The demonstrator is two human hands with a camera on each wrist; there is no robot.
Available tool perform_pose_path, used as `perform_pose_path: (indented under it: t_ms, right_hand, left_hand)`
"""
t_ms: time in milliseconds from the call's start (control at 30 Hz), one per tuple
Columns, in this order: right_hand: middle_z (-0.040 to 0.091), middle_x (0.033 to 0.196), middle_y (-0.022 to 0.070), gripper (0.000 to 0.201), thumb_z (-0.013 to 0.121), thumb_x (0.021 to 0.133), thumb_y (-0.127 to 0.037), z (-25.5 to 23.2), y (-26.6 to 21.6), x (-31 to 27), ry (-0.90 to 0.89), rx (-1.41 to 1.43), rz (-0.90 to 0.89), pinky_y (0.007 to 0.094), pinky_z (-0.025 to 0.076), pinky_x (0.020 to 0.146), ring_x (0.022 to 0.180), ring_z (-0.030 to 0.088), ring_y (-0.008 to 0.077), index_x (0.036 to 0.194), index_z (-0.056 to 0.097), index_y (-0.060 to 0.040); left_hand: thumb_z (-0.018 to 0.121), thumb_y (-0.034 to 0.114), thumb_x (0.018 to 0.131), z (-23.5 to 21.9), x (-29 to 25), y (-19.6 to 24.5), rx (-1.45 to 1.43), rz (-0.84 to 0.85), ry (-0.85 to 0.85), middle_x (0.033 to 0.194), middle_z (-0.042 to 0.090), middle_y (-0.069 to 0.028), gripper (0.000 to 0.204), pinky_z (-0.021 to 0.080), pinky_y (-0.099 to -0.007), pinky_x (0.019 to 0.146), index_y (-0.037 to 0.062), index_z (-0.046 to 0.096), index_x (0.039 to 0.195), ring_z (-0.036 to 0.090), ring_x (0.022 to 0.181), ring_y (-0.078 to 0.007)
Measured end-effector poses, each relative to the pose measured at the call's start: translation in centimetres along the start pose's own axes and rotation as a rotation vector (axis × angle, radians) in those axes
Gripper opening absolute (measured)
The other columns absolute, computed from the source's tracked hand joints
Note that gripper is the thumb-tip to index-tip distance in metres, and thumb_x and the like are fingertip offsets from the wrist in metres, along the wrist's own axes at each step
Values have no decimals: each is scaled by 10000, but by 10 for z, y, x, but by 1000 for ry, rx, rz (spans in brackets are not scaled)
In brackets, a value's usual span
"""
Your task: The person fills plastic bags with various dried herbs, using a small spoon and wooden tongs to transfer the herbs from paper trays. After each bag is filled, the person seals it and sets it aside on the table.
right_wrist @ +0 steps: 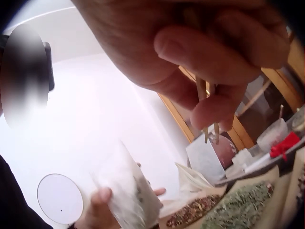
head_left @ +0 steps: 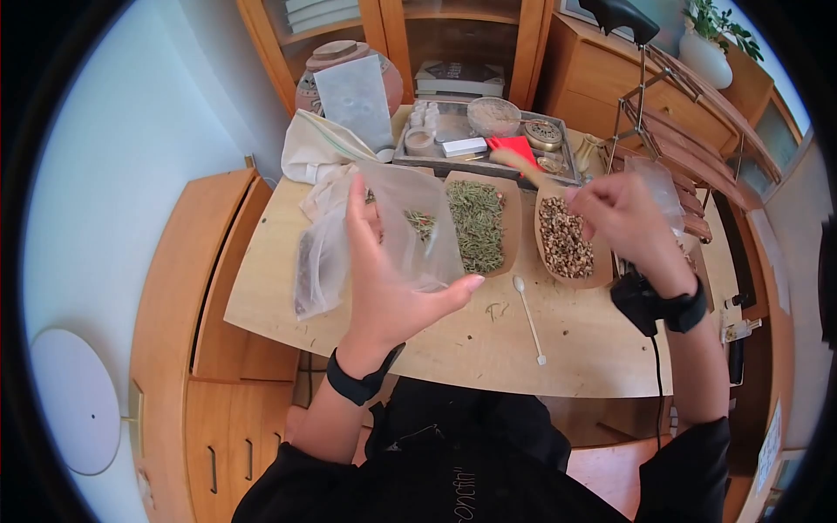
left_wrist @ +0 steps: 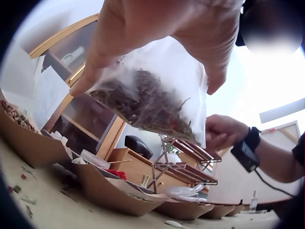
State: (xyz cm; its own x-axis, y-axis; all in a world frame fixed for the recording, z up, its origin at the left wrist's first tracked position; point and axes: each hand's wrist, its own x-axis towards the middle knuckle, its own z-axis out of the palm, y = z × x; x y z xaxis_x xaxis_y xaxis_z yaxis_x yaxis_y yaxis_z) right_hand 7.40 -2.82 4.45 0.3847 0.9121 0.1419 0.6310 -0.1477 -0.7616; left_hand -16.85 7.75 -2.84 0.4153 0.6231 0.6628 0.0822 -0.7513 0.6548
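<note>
A translucent bag [head_left: 427, 213] with dried herbs at its bottom [left_wrist: 143, 102] stands in the grip of my left hand [head_left: 388, 288], thumb on one side and fingers on the other. My right hand [head_left: 623, 218] pinches a light wooden utensil [head_left: 519, 166] above the boat-shaped tray of brown chopped pieces [head_left: 567, 240]. Two thin wooden tips [right_wrist: 211, 133] show below those fingers in the right wrist view. Between the hands lies a tray of green dried herb [head_left: 478, 227]. A further tray of reddish mix [right_wrist: 193, 211] is largely hidden behind the bag in the head view.
A small white spoon [head_left: 529, 322] lies near the table's front, among scattered bits. Clear bags [head_left: 318, 270] and a cloth pouch [head_left: 318, 148] are at the left. Behind stands a grey tray [head_left: 401, 157] with jars, a bowl and red cloth; a wooden rack [head_left: 689, 139] is right.
</note>
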Motion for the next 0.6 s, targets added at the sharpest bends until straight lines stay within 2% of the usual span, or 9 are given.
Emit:
perform_pose_path:
  t_ms: [67,100,167,267,300,367,433,467,600]
  right_hand:
    - [597,534,54,308,623,877,-208,14,18,1,-32,-82,36,265,399,456,476,529,83,719,685,49]
    - [603,533,72,302,616,870,-196,21,26,1,-59,-73,64,277,418,463,475,546,101,716,685,55]
    - [609,532,91,297,608,863,-183,27,30,1,-88,-58,92,289,437,470,475,562,119,713,684,61]
    - [604,518,98,315,601,858,-193,29,32,-1,-91,-121,154,307,457,490,472,575,143,699,679,67]
    - [588,508,70,326,598,876,-204,26,32,-3,-141,-177,158,291,428,470,460,532,113,697,673,58]
    - [573,498,43,337,595,893,-215,20,29,-5,-188,-228,168,275,398,451,447,488,82,694,666,49]
    - [617,522,98,369,576,863,-210,18,26,-8,-274,-282,213,340,492,529,466,590,191,613,663,47]
    - [617,522,98,369,576,863,-210,20,29,-7,-273,-277,220,340,492,529,466,590,191,613,663,47]
    - [623,528,102,370,572,867,-223,27,31,-4,-330,-217,264,338,499,531,463,586,199,613,671,27]
  left_hand:
    - [876,281,592,1,-2,-9,-255,-34,32,1320,349,-169,1214,350,-401,1030,-47,80,1448,401,1227,-267]
    - [876,281,592,0,-3,-9,-252,-35,29,1320,349,-169,1214,350,-401,1030,-47,80,1448,401,1227,-267]
    - [866,306,616,-3,-3,-10,-484,-213,-23,1337,342,-151,1160,363,-390,1022,-40,122,1436,395,1238,-248]
    - [847,313,644,-7,-1,-15,-427,-194,-52,1317,377,-136,1076,391,-373,1000,-32,185,1419,433,1201,-239]
    - [847,313,644,-10,-3,-15,-426,-196,-58,1317,377,-136,1076,391,-373,1000,-32,185,1419,433,1201,-239]
    - [819,357,682,-15,-9,-14,-675,-340,-55,1282,425,-129,1002,424,-360,973,-8,238,1413,475,1202,-256]
    - [804,375,699,-18,-11,-14,-821,-380,-54,1273,441,-124,964,445,-376,962,10,262,1407,483,1215,-275]
    - [789,394,717,-18,-12,-14,-967,-416,-41,1263,458,-120,926,467,-392,951,27,285,1401,492,1228,-294]
    - [765,433,736,-18,-12,-15,-1072,-456,-68,1297,450,-121,903,491,-450,944,44,291,1398,453,1281,-329]
